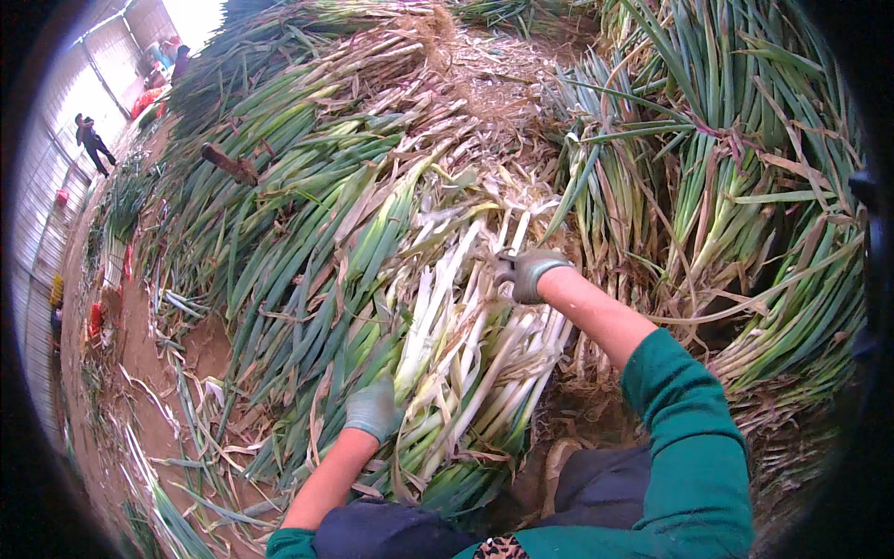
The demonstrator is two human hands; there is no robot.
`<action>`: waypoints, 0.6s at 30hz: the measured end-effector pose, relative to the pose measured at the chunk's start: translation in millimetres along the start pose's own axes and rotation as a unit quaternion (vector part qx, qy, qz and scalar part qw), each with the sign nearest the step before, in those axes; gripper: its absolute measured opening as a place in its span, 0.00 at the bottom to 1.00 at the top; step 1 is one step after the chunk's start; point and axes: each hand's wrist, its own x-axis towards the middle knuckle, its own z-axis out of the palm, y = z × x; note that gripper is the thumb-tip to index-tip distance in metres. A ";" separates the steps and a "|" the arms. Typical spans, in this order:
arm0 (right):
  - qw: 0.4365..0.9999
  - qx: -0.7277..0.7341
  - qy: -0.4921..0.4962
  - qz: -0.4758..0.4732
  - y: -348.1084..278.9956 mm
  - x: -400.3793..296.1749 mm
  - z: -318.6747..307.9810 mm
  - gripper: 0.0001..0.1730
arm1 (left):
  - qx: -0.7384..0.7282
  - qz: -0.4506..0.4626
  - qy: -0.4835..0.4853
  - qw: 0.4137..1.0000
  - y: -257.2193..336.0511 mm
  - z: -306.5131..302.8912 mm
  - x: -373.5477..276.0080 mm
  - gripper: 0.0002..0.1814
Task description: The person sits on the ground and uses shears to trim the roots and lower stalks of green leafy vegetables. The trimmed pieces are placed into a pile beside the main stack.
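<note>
Green onions with long white stalks (436, 300) lie across the pile before me. My left hand (375, 407), in a grey-green glove, is closed round green onion stalks where white turns to green. At the root ends is my right hand (534, 274), also gloved, with a small dark metal tool (506, 268) at its fingers; its kind is unclear. More white stalks (517, 360) with papery dry skins lie between my hands and below the right one. My left fingertips are partly hidden by leaves.
Heaped green onions (293, 230) spread at the left; upright bundles (712, 175) stand at the right. A brown stick-like piece (229, 165) juts from the heap. Loose leaves litter the dirt floor (143, 356). A person (94, 144) stands far off by a corrugated wall (52, 209).
</note>
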 end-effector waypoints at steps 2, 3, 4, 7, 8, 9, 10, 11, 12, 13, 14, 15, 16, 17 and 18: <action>0.998 0.027 0.037 0.034 -3.5 3.1 28.3 0.27 | -0.004 -0.016 -0.010 1.000 4.4 -2.3 -3.6 0.25; 0.996 0.021 -0.075 0.044 -21.6 -7.7 3.7 0.28 | -0.009 -0.017 -0.017 1.000 -1.9 -2.9 -11.1 0.25; 0.998 0.020 -0.044 0.046 -7.9 3.1 14.5 0.26 | -0.018 -0.002 -0.018 1.000 -3.0 -2.9 -13.8 0.24; 0.999 0.033 0.033 0.002 14.7 18.8 18.1 0.27 | -0.018 -0.006 -0.026 0.999 -9.7 -2.1 -34.3 0.23; 0.998 0.036 0.017 0.044 12.5 17.2 12.7 0.27 | -0.014 -0.008 -0.030 0.999 -15.1 0.6 -39.9 0.22; 0.995 0.038 -0.003 0.089 9.4 13.5 10.2 0.28 | -0.012 -0.007 -0.038 0.999 -16.6 3.2 -46.2 0.22; 0.999 0.045 -0.003 0.023 7.6 9.0 16.1 0.28 | -0.012 0.006 -0.052 0.999 -18.4 4.2 -54.9 0.22; 0.999 0.019 -0.022 0.038 8.8 28.9 41.7 0.28 | -0.021 -0.004 -0.051 0.998 -17.5 4.4 -63.8 0.22; 0.999 0.005 -0.039 0.032 1.2 31.9 41.0 0.28 | -0.031 -0.016 -0.046 0.998 -15.2 -0.1 -73.1 0.22; 0.998 -0.009 -0.056 0.026 -4.0 33.9 39.9 0.28 | -0.040 -0.027 -0.041 0.998 -15.3 -0.9 -79.8 0.22; 0.999 -0.014 -0.038 0.011 -0.3 32.3 36.2 0.29 | -0.049 -0.013 -0.030 0.998 -24.6 15.2 -80.4 0.24; 1.000 -0.017 -0.019 -0.009 -9.9 19.7 15.8 0.30 | -0.037 -0.001 -0.012 0.999 -30.8 23.0 -83.3 0.23; 1.000 0.001 0.000 0.030 -12.5 25.3 15.9 0.31 | -0.025 0.012 0.007 1.000 -35.4 28.8 -86.2 0.22; 1.000 -0.004 -0.005 0.013 -19.4 27.3 15.4 0.31 | -0.012 0.024 0.024 0.999 -40.8 34.2 -88.0 0.21; 1.000 -0.010 -0.012 0.001 -22.6 28.0 15.8 0.32 | -0.006 0.017 0.018 1.000 -39.8 34.2 -84.4 0.17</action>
